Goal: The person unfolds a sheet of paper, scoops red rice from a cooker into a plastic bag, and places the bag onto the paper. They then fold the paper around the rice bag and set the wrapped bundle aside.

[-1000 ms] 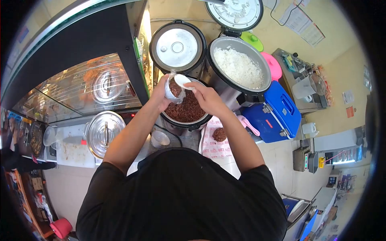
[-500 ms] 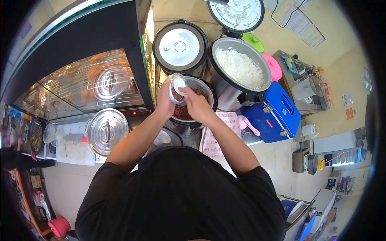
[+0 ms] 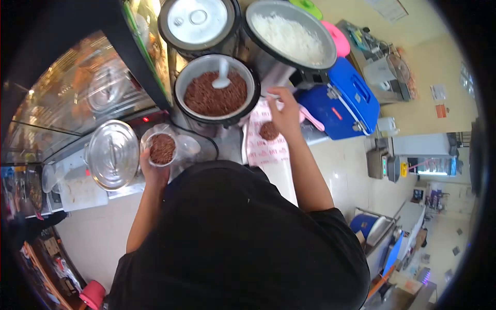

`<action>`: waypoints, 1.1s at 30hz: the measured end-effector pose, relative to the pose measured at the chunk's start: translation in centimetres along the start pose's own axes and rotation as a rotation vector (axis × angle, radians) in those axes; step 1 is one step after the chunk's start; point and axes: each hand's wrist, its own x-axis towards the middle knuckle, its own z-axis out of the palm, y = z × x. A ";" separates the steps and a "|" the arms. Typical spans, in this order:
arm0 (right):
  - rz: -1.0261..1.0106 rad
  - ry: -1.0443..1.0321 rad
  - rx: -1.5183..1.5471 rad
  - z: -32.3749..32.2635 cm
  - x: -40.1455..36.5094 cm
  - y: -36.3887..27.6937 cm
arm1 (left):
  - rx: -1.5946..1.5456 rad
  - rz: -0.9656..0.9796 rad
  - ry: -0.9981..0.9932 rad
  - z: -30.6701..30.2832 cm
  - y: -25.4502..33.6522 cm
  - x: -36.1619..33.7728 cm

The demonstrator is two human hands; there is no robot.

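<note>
Moved since a second ago: the cup (image 3: 163,149) is down from over the pot of red rice (image 3: 216,90) and now sits low at the counter's left side. The white spoon (image 3: 222,77) is out of the right hand and stands in the pot.
Left hand (image 3: 154,170): wrapped around the cup from below, fingers closed on its wall.
Cup: lined with clear plastic film and filled with red rice. It is held over the counter between the steel lid (image 3: 112,155) and the pot, touching neither.
Right hand (image 3: 285,111): stretched out over the far edge of the printed paper sheet (image 3: 263,150), just past the mound of red rice (image 3: 268,130) that lies on it. The fingers are down by a pink handle (image 3: 312,116). Whether they pinch anything cannot be told from this angle.
Done, by the look of it: scooping for this portion appears finished, with the cup full and the spoon parked in the pot. One mound is already on the paper.
Left, by the look of it: the cup's rice is still in the cup. The sheet lies flat and open, with nothing folded around the mound.
Around: an open cooker of white rice (image 3: 290,36), a closed cooker (image 3: 196,20), a blue cooler (image 3: 343,101) and a glass display case (image 3: 77,88) ring the counter.
</note>
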 end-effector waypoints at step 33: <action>-0.255 -0.667 -0.110 -10.3 -18.1 22.1 | 1.578 0.432 -0.192 16.1 -18.3 2.0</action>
